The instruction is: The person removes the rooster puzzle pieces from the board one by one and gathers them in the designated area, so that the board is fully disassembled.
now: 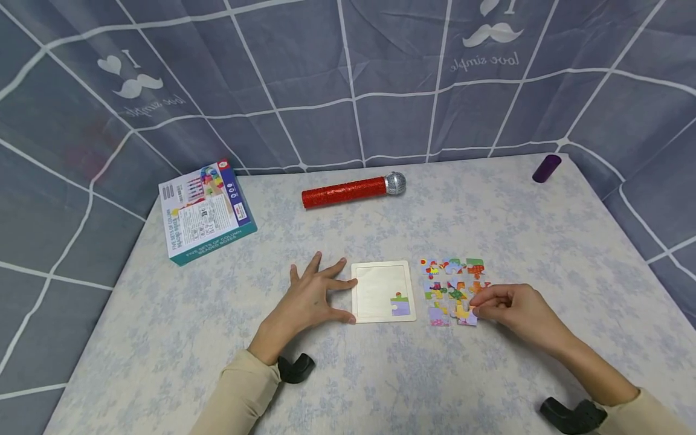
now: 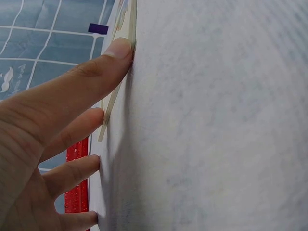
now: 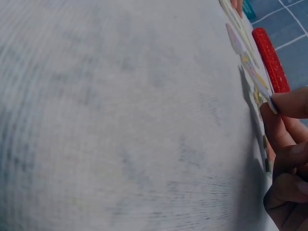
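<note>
A square pale puzzle tray (image 1: 375, 290) lies on the table, with one purple and green puzzle piece (image 1: 400, 308) in its lower right corner. My left hand (image 1: 310, 299) has its fingers spread, thumb and index fingertips touching the tray's left edge. To the right of the tray, colorful loose puzzle pieces (image 1: 437, 315) are laid out in rows. At their lower right, my right hand (image 1: 519, 311) pinches a puzzle piece (image 1: 466, 316) between thumb and index finger. In the right wrist view that piece stands tilted, one edge raised from the table.
A boxed bead set (image 1: 209, 211) lies at the back left. Behind the tray is a red glittery microphone (image 1: 348, 192) with a silver head. A small dark purple cylinder (image 1: 546, 168) is at the back right corner. A grey-blue checked curtain (image 1: 391, 72) hangs behind the table.
</note>
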A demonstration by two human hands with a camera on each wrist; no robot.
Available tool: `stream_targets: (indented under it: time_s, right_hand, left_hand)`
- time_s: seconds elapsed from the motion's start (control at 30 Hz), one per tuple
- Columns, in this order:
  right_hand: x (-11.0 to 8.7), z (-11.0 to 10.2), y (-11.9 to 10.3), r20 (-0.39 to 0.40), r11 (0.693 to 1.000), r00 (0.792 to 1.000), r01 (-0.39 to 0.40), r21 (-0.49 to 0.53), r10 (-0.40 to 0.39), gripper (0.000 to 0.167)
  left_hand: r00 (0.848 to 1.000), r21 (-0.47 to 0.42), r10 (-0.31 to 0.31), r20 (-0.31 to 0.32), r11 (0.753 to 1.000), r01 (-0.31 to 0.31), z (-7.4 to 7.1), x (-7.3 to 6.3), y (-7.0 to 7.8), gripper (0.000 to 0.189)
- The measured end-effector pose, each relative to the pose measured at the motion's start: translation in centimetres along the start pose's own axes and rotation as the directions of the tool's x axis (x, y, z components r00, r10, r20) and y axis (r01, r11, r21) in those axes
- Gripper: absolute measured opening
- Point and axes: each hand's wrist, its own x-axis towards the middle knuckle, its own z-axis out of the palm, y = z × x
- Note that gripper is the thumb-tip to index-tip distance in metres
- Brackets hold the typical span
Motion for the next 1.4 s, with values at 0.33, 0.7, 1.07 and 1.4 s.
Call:
stream_targets:
  time_s: [0.33, 0.7, 1.07, 1.4]
  right_hand:
    - [0.30, 0.50, 0.09, -0.042, 0.996, 0.999, 0.008, -0.092, -0.012, 0.011]
    - [0.26, 0.75, -0.32, -0.093, 0.986, 0.995, 0.031, -0.167, -0.047, 0.007]
    - [0.24, 0.76, -0.46, -0.099, 0.981, 0.993, 0.044, -0.187, -0.063, 0.005]
    - [0.15, 0.90, -0.27, -0.116, 0.971, 0.986, 0.094, -0.218, -0.121, 0.006]
  left_hand:
    - [1.000, -0.003, 0.004, -0.008, 1.000, -0.004, 0.11, -0.09, -0.07, 0.072]
    - [1.000, -0.001, 0.000, -0.009, 1.000, 0.000, 0.10, -0.04, -0.10, 0.072]
    - [1.000, -0.008, 0.004, -0.012, 1.000, -0.004, 0.07, 0.03, -0.04, 0.072]
    - [1.000, -0.005, 0.006, -0.011, 1.000, -0.007, 0.09, 0.01, -0.10, 0.071]
